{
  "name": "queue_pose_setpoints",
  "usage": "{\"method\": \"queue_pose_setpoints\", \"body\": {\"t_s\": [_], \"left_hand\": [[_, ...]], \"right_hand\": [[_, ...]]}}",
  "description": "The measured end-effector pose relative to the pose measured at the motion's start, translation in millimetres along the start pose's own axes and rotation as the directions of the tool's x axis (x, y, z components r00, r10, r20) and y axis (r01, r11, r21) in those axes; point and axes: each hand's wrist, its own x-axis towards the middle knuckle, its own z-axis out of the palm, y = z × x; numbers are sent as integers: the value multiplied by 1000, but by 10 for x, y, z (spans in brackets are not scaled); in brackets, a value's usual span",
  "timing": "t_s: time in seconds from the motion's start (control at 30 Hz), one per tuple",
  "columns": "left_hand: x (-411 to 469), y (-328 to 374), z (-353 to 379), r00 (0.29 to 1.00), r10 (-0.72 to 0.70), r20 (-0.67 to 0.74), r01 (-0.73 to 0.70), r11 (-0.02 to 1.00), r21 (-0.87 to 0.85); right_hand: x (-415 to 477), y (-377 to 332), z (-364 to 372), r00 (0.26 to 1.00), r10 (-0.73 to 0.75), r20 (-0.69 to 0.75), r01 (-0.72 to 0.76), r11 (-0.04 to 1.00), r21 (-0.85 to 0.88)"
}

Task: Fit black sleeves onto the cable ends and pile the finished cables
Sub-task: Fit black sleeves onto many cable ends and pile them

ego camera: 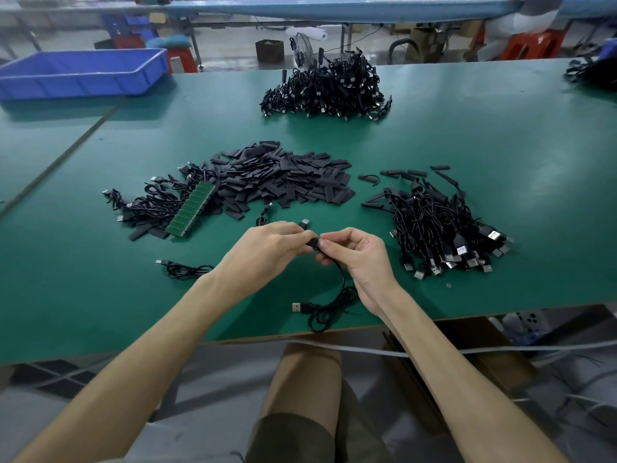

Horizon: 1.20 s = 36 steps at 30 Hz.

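Over green table (500, 145), between sleeve heap (283, 175) and cable pile (444, 228), left hand (267, 248) pinching black sleeve (312, 243) against USB cable (334, 302) end pinched in right hand (360, 255), plug lying near table edge; likely snag or dropped sleeve if misaligned.

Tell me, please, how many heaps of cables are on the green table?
4: far-centre heap, right heap, left heap beside the sleeves, and a cropped heap at the far right edge. Others may be hidden.
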Motion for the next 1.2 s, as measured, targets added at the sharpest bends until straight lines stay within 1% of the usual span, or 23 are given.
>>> {"method": "queue_pose_setpoints", "body": {"t_s": [0.2, 0.27, 0.3, 0.33, 0.37, 0.4, 0.43, 0.47, 0.5, 0.57, 0.63, 0.83, 1.03, 1.07, 1.13, 1.2], "left_hand": [[20, -37, 47, 999, -32, -17, 30, 996, -81], [36, -57, 56, 995, -91, -29, 85, 983, -163], [39, -65, 54, 986, -166, -21, 156, 957, -243], [44, -72, 44, 965, -262, 15, 250, 899, -360], [48, -79, 29, 937, -339, 80, 332, 799, -501], [52, -81, 8, 917, -368, 151, 377, 685, -624], [53, -86, -20, 911, -360, 202, 390, 588, -709], [46, -93, -54, 910, -334, 245, 394, 513, -763], [42, -101, -90, 908, -303, 290, 404, 450, -796], [33, -118, -163, 900, -234, 368, 433, 371, -822], [14, -124, -198, 898, -198, 393, 439, 341, -831], [29, -83, -151, 887, -247, 390, 454, 310, -836], [45, -66, -152, 894, -258, 366, 433, 291, -853], [47, -60, -139, 897, -275, 346, 422, 299, -856], [69, -26, -85, 888, -367, 275, 394, 302, -868], [104, 17, -8, 849, -479, 223, 385, 271, -882]], "right_hand": [[2, 1, 8, 1000, -3, -10, 3, 1000, 13], [2, -5, 16, 1000, 2, -13, -1, 1000, 24], [2, -6, 18, 1000, 4, -15, -4, 999, 34], [1, -9, 14, 1000, 5, -19, -4, 999, 42], [0, -11, 10, 1000, 4, -24, -2, 999, 48], [-1, -11, 9, 1000, 2, -29, -1, 999, 51], [1, -7, 6, 999, 1, -35, 1, 999, 54], [1, -3, 3, 999, 0, -40, 2, 998, 55], [1, 1, 3, 999, 0, -44, 2, 999, 52], [-1, -1, 2, 999, 3, -47, -1, 999, 44], [-4, -5, 1, 999, 4, -41, -2, 999, 40], [-7, -10, 0, 1000, 4, -16, -4, 1000, 7], [-3, -17, 4, 999, 10, -38, -9, 1000, 19], [-2, -15, 8, 999, 6, -47, -5, 1000, 26], [3, -6, 17, 998, -5, -65, 7, 999, 32], [8, -2, 23, 996, -9, -85, 12, 999, 33]]}}
